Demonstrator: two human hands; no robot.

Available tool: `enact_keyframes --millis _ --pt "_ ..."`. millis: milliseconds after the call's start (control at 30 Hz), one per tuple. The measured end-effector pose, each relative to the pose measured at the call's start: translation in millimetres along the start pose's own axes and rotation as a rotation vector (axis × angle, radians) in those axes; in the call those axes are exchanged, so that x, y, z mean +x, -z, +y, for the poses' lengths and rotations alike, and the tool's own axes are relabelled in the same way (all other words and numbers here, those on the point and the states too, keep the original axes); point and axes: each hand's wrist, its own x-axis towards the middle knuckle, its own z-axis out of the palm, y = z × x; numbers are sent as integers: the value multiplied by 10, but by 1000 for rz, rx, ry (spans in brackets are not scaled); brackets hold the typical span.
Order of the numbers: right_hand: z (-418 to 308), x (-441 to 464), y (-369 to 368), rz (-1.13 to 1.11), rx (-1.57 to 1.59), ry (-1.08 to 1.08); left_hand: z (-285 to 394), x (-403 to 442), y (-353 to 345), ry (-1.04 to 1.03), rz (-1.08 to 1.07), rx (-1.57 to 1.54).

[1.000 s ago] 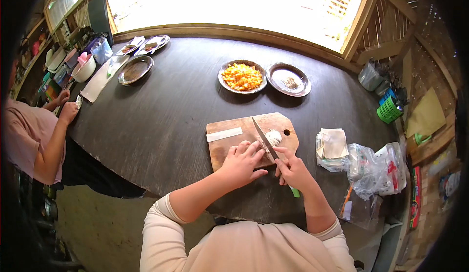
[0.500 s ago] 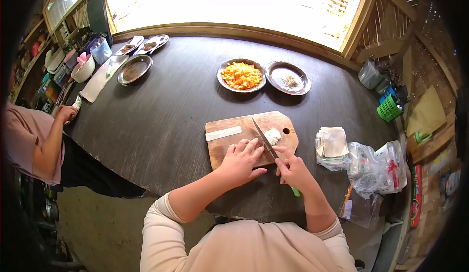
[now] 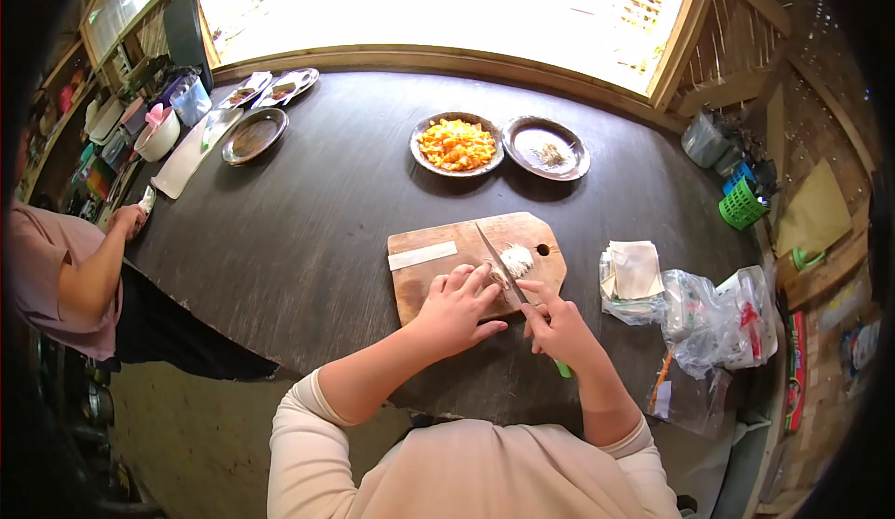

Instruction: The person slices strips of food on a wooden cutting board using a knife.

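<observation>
Clearly, the dark tabletop [image 3: 317,211] carries your cutting board [image 3: 418,288]. At the board's near side, your left hand [image 3: 455,316] spreads its fingers; whether they pin anything, you cannot tell. Your right hand [image 3: 559,328] has the knife [image 3: 495,252] in its grip, forefinger along the blade. The blade's long axis slants over the board, its tip pointing away from you and leftward. The heap of white shreds [image 3: 516,259] sits on the board's right half, across the blade from your left fingers, your right hand being on the near side of it.
</observation>
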Motion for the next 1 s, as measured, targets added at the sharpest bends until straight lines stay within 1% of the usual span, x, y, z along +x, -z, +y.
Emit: enact_keyframes --millis 200,267,400,567,1000 --pt "-11 2 6 -15 -18 -6 1 4 -2 8 9 -14" --pt "-10 0 16 8 -28 1 3 2 -9 7 54 -44" --pt "-22 -8 19 -14 -21 -17 5 17 -21 -13 43 -19" --pt "-10 -8 27 -20 -32 -2 10 22 14 29 11 -8" --pt "47 32 6 0 -10 -7 2 31 4 35 19 0"
